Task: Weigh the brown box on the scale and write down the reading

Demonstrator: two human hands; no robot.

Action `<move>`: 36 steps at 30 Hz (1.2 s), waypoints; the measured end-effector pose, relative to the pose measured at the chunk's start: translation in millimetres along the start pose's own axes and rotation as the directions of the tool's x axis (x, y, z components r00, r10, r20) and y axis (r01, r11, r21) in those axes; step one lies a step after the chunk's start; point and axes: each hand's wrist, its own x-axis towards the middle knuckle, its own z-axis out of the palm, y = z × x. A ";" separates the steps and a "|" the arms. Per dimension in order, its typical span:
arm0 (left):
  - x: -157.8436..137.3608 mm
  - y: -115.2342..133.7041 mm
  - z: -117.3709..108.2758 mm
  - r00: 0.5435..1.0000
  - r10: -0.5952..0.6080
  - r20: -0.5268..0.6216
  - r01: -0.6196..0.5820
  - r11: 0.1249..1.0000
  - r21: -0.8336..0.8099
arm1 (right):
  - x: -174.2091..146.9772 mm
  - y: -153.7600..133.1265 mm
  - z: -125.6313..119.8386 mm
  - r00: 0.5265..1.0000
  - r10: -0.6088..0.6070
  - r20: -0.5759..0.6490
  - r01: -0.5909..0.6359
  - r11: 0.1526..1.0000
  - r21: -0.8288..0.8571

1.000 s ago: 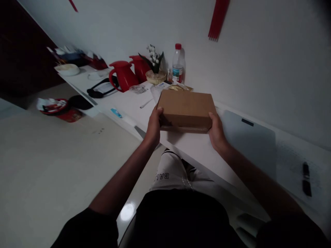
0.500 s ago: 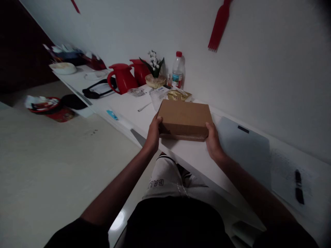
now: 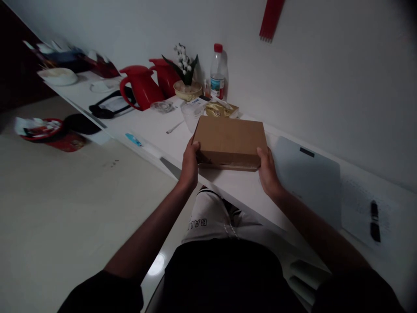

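the cardboard box (image 3: 230, 140) sits on the desk (image 3: 241, 191) between the left hand (image 3: 189, 163) and right hand (image 3: 267, 170). beyond the left hand stand two jugs (image 3: 140, 87); beyond the box, a water bottle (image 3: 218, 71). a flat pad (image 3: 309, 182) lies right of the right hand.

The cardboard box (image 3: 229, 140) hides the fingertips of the left hand (image 3: 189, 164) and the right hand (image 3: 267, 170). The red hanging (image 3: 271, 19) on the wall is cut off by the top edge. The clutter at the counter's (image 3: 156, 126) far end is too dim and blurred to identify.
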 end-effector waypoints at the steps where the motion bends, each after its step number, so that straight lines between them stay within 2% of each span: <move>1: -0.5 -0.5 -0.3 1.000 0.003 -0.003 -0.003 1.000 -0.009 | -0.3 0.6 -0.4 1.000 -0.001 0.006 0.001 1.000 -0.008; 6: -1.8 -3.9 -0.6 1.000 -0.013 -0.023 0.012 1.000 -0.005 | -0.2 1.6 -2.8 1.000 0.003 0.018 -0.003 0.999 -0.038; 13: -1.4 -5.1 -1.9 0.999 0.006 -0.036 -0.005 1.000 0.029 | 3.3 2.0 -8.9 0.996 0.041 0.080 -0.045 0.998 0.050; 16: -1.4 -0.1 -4.8 0.998 0.014 -0.059 -0.008 0.995 0.102 | 7.0 1.5 -13.1 0.992 0.071 0.101 -0.075 0.997 0.029; 18: -1.1 5.9 -6.8 0.995 0.079 -0.069 -0.066 0.982 0.178 | 10.1 -0.4 -16.1 0.992 0.061 0.107 -0.061 0.998 -0.004; 20: -1.0 15.2 -7.0 0.974 0.221 -0.045 -0.200 0.939 0.278 | 12.4 -5.1 -19.8 0.997 0.003 0.075 0.001 0.999 -0.042; 23: -3.6 36.1 0.1 0.896 0.442 0.046 -0.419 0.806 0.418 | 10.2 -21.2 -27.6 0.986 -0.167 -0.019 0.165 0.983 -0.082; 25: -8.2 52.6 11.3 0.836 0.536 0.120 -0.531 0.733 0.425 | 3.4 -38.4 -34.8 0.948 -0.314 -0.055 0.306 0.944 -0.121; 27: -15.4 68.3 27.4 0.777 0.601 0.185 -0.621 0.688 0.376 | -6.8 -57.8 -43.3 0.894 -0.444 -0.065 0.426 0.885 -0.188; 30: -30.1 86.7 56.7 0.704 0.648 0.291 -0.710 0.637 0.300 | -24.5 -81.8 -58.0 0.825 -0.562 -0.065 0.527 0.806 -0.270; 31: -35.5 91.0 67.0 0.666 0.666 0.336 -0.746 0.606 0.277 | -30.3 -87.1 -63.5 0.802 -0.594 -0.055 0.561 0.782 -0.272; 32: -41.0 94.6 77.2 0.612 0.693 0.382 -0.790 0.563 0.244 | -35.9 -91.1 -69.4 0.779 -0.625 -0.042 0.595 0.759 -0.262; 34: -52.0 99.5 97.6 0.473 0.743 0.474 -0.874 0.464 0.145 | -47.2 -96.2 -82.4 0.743 -0.669 -0.013 0.648 0.725 -0.236; 36: -63.2 102.1 117.7 0.337 0.771 0.540 -0.923 0.383 0.029 | -59.4 -99.3 -96.6 0.742 -0.671 -0.003 0.647 0.717 -0.260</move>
